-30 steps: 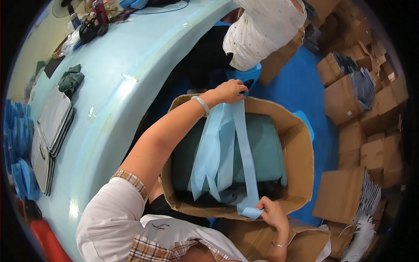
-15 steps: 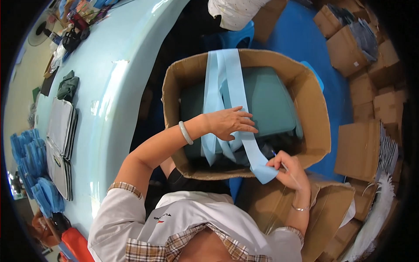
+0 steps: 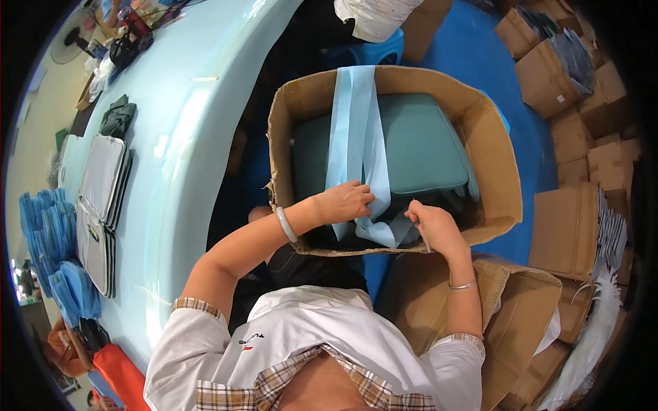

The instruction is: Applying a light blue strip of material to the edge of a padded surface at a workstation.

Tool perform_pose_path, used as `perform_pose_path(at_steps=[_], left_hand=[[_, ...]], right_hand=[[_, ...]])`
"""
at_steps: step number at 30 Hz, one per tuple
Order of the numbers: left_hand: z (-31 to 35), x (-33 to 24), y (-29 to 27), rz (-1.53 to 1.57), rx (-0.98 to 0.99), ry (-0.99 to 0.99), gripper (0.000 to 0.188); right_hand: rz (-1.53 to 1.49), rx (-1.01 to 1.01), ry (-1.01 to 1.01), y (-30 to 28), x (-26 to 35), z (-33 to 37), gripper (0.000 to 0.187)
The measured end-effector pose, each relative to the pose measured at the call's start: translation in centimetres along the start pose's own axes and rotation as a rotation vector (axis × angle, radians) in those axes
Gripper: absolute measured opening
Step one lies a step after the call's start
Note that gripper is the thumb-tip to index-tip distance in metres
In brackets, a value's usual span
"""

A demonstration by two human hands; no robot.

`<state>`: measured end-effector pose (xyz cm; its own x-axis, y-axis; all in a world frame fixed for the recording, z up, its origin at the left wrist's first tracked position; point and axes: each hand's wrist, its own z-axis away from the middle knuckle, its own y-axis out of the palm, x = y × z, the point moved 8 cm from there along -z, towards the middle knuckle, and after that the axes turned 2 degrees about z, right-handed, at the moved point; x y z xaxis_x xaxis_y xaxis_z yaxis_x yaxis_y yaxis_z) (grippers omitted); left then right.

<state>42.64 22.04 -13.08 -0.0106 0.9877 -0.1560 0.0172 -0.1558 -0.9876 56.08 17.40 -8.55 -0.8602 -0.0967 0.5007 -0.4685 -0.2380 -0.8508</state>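
Observation:
A light blue fabric strip point(image 3: 375, 161) hangs in long loops over the far rim of a cardboard box point(image 3: 504, 175) and down into it. Beneath the strip, dark green padded pieces point(image 3: 421, 147) fill the box. With fingers curled together, my left hand point(image 3: 348, 203) pinches the strip near the box's near side. My right hand point(image 3: 437, 227) is closed just right of the strip's folded lower end, over the near rim. A thin, pen-like thing shows at its fingers; its kind is too small to make out.
Left of the box runs a long pale blue table point(image 3: 178, 157) bearing grey flat bags point(image 3: 103, 181) and blue bundles point(image 3: 51, 240). Open cartons point(image 3: 565, 226) are stacked along the right. Another open carton point(image 3: 514, 308) stands by my right arm. A blue stool point(image 3: 377, 51) sits beyond the box.
My left hand has gone from spread fingers on the strip to a pinch. My right hand has moved up and let go of the strip's end, which now lies folded inside the box.

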Motion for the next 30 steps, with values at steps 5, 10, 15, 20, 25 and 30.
perform_pose_path(at_steps=[5,10,15,20,25,30], left_hand=[[0.3,-0.6,0.3,0.018,-0.078,0.019,0.023],[2.0,-0.6,2.7,-0.073,0.064,-0.035,0.025],[1.5,-1.6,5.3,0.202,0.25,0.027,0.035],[2.2,-2.2,3.7,0.339,0.151,0.104,0.031],[3.3,-1.4,8.3,0.092,0.439,-0.149,0.015],[3.0,-3.2,4.4,0.536,0.4,0.047,0.054]], right_hand=[[-0.085,-0.102,0.015,-2.8,0.6,0.5,0.019],[-0.392,0.075,-0.016,0.8,2.4,-0.8,0.017],[-0.428,0.172,0.027,3.3,2.0,-1.1,0.022],[-0.415,0.07,-0.058,0.8,3.6,-2.2,0.022],[-0.42,0.07,-0.08,1.1,4.0,-3.3,0.023],[-0.478,0.022,-0.113,0.7,4.2,-3.4,0.022]])
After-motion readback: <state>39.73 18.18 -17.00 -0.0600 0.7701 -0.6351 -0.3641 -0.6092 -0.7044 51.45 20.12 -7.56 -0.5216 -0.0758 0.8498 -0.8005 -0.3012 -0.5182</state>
